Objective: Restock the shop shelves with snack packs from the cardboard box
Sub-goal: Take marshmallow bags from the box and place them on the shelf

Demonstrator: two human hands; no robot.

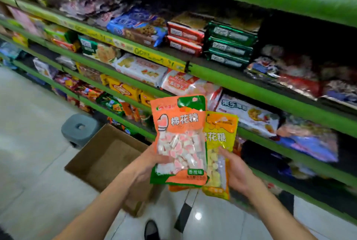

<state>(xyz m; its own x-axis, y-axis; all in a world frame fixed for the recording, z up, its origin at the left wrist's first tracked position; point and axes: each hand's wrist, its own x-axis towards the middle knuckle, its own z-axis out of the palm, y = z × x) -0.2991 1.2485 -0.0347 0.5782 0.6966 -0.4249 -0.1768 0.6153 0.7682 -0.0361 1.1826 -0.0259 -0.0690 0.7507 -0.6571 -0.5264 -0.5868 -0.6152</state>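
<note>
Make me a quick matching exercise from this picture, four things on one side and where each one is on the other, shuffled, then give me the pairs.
Things
1. orange marshmallow pack
2. yellow marshmallow pack
3. brown cardboard box
4. grey plastic stool

Places
A. on the floor, open, beside the lowest shelf
B. in front, in the left hand's grip
C. on the floor beyond the box
D. partly behind the other pack, in the right hand's grip

Pairs: 1-B, 2-D, 3-A, 4-C

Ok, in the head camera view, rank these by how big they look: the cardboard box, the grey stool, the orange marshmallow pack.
1. cardboard box, largest.
2. orange marshmallow pack.
3. grey stool, smallest.
The pack sits nearer the camera than the stool, so ranks two and three are unsure as true sizes.
</note>
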